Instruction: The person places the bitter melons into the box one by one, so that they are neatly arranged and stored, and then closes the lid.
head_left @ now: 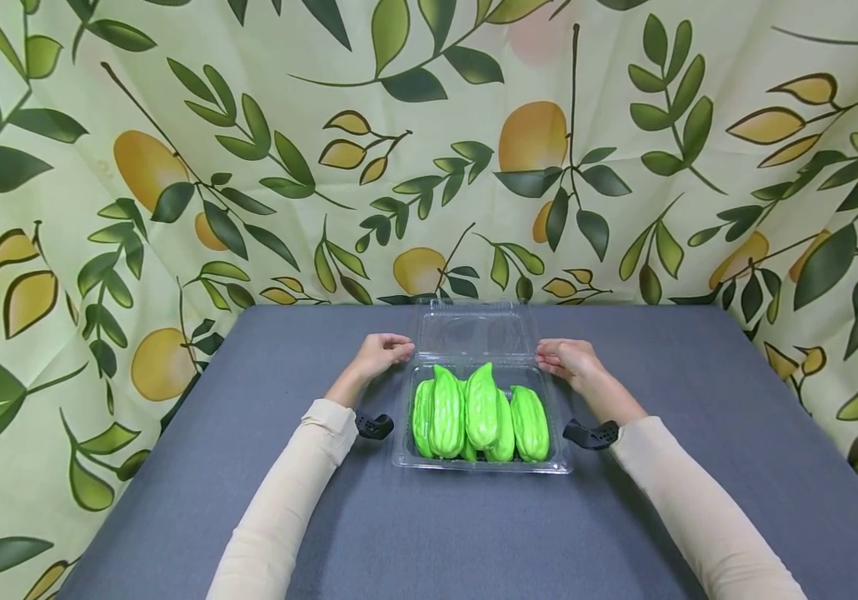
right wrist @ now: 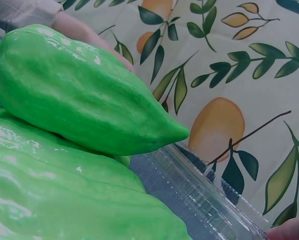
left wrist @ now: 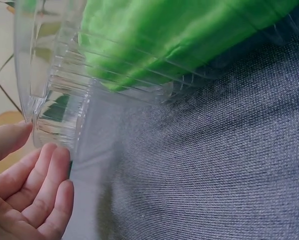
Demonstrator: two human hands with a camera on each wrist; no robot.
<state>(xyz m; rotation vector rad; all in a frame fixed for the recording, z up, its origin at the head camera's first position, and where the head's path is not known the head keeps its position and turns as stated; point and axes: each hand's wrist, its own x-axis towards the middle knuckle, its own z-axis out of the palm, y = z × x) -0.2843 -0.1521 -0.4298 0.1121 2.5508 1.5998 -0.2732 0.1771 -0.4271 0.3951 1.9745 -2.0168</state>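
Note:
A clear plastic clamshell box [head_left: 406, 458] sits on the table with its lid [head_left: 474, 333] folded back toward the curtain. Several bright green, bumpy gourds like bitter melons [head_left: 482, 407] lie in the tray, some stacked on others. At the box's left side near the hinge, my left hand [head_left: 380, 354] pinches the clear plastic edge, thumb on one side and fingers [left wrist: 57, 170] on the other. On the opposite side my right hand [head_left: 570, 358] holds the lid's corner near the hinge; in the right wrist view only a fingertip [right wrist: 292, 229] shows at the plastic edge.
The box stands on a grey cloth-covered table [head_left: 459, 533]. Behind and beside it hangs a curtain [head_left: 429, 167] printed with leaves and orange fruit. A black wrist mount [head_left: 374, 426] sits at the left wrist, another mount [head_left: 591, 434] at the right, both close to the box.

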